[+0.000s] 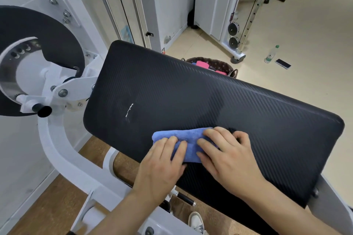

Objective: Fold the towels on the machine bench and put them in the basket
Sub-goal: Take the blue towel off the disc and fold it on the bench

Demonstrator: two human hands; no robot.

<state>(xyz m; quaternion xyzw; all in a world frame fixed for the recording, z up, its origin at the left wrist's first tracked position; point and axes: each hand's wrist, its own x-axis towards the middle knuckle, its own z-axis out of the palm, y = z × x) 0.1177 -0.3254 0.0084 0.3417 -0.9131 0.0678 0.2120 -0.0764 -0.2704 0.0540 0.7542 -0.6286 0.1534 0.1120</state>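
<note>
The blue towel (188, 140) lies on the bench (191, 93) under both hands, long axis running from the left hand (162, 162) to the right hand (229, 155). Fingers press flat, loosely bent. The basket (219, 64) sits beyond the fingertips, nearer the right.

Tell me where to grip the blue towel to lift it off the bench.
Probably take the blue towel across its middle from the near side, fingers over top, thumb under the near edge. It lies flat and long left to right, by the front edge of the bench pad.
</note>
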